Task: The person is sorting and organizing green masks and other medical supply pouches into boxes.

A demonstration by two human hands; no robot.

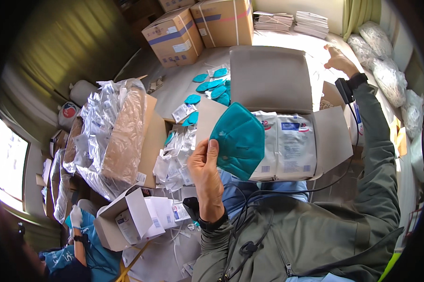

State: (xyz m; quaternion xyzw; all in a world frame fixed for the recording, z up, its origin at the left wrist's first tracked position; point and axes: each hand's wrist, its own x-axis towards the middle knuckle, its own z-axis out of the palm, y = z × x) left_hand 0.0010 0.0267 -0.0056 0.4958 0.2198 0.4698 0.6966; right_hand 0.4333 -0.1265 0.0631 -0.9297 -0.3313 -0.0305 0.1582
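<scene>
A teal folded face mask (242, 141) is pinched between the thumb and fingers of my left hand (206, 171). It hangs in front of an open white cardboard box (334, 138) and covers part of its left side. Sealed white packets (296, 145) with blue and red print stand in that box, its lid (270, 80) raised at the back. Far to the right, my right hand (340, 60) reaches out over the bright table with fingers spread, holding nothing that I can see. It is apart from the box, nearest to the clear plastic bags (374, 42).
More teal masks (214, 87) and small white packets (174, 160) lie left of the box. A large carton (122, 141) holds clear plastic wrappers. Cartons (176, 40) and paper stacks (310, 24) stand behind. A co-worker's gloved hand (75, 217) shows at lower left. A black cable (287, 190) crosses my lap.
</scene>
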